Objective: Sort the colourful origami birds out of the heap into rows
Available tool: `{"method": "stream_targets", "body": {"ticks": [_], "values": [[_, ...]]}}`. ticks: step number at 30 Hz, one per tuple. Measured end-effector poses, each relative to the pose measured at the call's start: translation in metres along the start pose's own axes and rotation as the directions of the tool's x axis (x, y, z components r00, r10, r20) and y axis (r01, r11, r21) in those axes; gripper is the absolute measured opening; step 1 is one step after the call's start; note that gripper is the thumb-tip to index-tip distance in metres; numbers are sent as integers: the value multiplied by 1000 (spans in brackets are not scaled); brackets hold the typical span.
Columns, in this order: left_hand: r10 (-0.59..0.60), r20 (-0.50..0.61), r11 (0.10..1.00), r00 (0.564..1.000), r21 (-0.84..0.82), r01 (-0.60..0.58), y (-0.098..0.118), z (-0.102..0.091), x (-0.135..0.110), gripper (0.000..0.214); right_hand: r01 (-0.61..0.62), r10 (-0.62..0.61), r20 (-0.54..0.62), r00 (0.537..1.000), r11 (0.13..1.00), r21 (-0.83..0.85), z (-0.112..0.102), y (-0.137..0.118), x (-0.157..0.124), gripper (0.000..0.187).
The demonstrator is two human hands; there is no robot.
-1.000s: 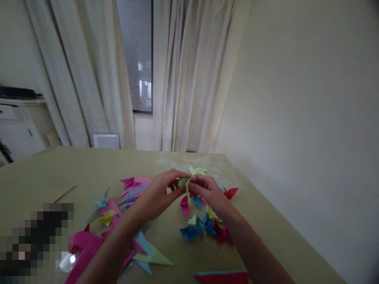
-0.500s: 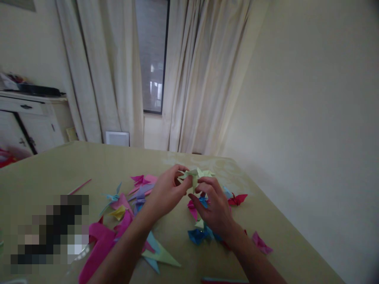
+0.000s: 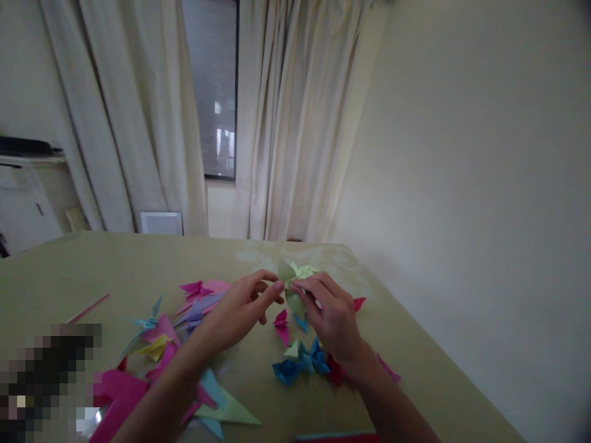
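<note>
Both my hands meet above the middle of the table (image 3: 115, 264) on a pale green folded paper figure (image 3: 293, 278). My left hand (image 3: 240, 307) pinches its left side with fingertips together. My right hand (image 3: 330, 317) grips its right side from above, fingers curled. Under the hands lie small folded paper pieces: a magenta one (image 3: 281, 325), blue ones (image 3: 300, 363) and a red one (image 3: 359, 302).
More folded papers in pink, purple, yellow and light blue (image 3: 184, 314) lie to the left, with large pink and green sheets (image 3: 217, 406) near me. A pink stick (image 3: 87, 307) lies far left. Curtains and a window stand behind; a wall runs along the right.
My hands stayed together on the green paper figure and turned it slightly; my right hand shifted over its top. The view swung right and back.
</note>
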State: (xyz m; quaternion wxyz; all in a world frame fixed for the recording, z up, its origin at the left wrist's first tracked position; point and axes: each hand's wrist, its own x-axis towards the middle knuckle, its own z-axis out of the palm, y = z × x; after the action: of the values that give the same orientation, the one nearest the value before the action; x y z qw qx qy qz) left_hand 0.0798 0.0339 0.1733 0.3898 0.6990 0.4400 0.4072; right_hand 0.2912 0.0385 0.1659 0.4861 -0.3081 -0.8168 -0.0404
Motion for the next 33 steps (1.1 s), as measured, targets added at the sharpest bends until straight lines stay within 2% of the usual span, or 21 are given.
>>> {"method": "stream_targets", "body": {"ticks": [2, 4, 6, 9, 10, 12, 14, 16, 21, 25, 28, 30, 31, 33], "values": [[-31, -42, 994, 999, 105, 35, -8, -10, 2, 58, -66, 67, 5, 998, 998, -13, -13, 7, 6, 12], [-37, -155, 947, 987, 311, 85, -22, -22, 5, 60, -156, 159, 35, 987, 986, -62, -27, 17, 10, 11], [-35, -239, 800, 970, 575, 170, -43, -35, 7, 57, -253, 275, 113, 955, 952, -174, -42, 29, 13, 12], [-122, -257, 465, 959, 838, 284, -81, -49, 8, 57, -363, 492, 222, 842, 821, -441, -59, 47, 14, 18], [-179, -242, 393, 953, 871, 295, -93, -51, 8, 58, -383, 566, 237, 790, 757, -529, -63, 53, 14, 21], [-296, -191, 336, 936, 897, 289, -116, -53, 8, 60, -404, 690, 238, 683, 629, -664, -67, 65, 11, 25], [-371, -130, 355, 919, 895, 270, -131, -53, 9, 59, -412, 770, 224, 598, 535, -738, -67, 77, 7, 27], [-401, -91, 392, 912, 882, 260, -137, -51, 10, 54, -422, 807, 208, 552, 486, -765, -65, 89, 3, 26], [-406, -16, 476, 914, 850, 226, -132, -44, 12, 26, -449, 854, 169, 492, 415, -792, -63, 112, -10, 21], [-382, 7, 545, 924, 809, 219, -122, -41, 13, 19, -461, 879, 133, 458, 363, -810, -69, 123, -16, 20], [-344, -3, 602, 939, 766, 223, -113, -42, 16, 15, -459, 877, 120, 464, 355, -815, -74, 122, -14, 21], [-305, -2, 645, 952, 736, 207, -103, -44, 17, 12, -465, 864, 104, 492, 362, -808, -76, 115, -9, 25], [-276, 1, 671, 961, 716, 192, -98, -44, 18, 12, -474, 842, 105, 529, 396, -786, -76, 109, -6, 25], [-192, 13, 764, 981, 630, 142, -84, -42, 17, 15, -486, 743, 155, 651, 566, -666, -74, 92, 1, 24]]}}
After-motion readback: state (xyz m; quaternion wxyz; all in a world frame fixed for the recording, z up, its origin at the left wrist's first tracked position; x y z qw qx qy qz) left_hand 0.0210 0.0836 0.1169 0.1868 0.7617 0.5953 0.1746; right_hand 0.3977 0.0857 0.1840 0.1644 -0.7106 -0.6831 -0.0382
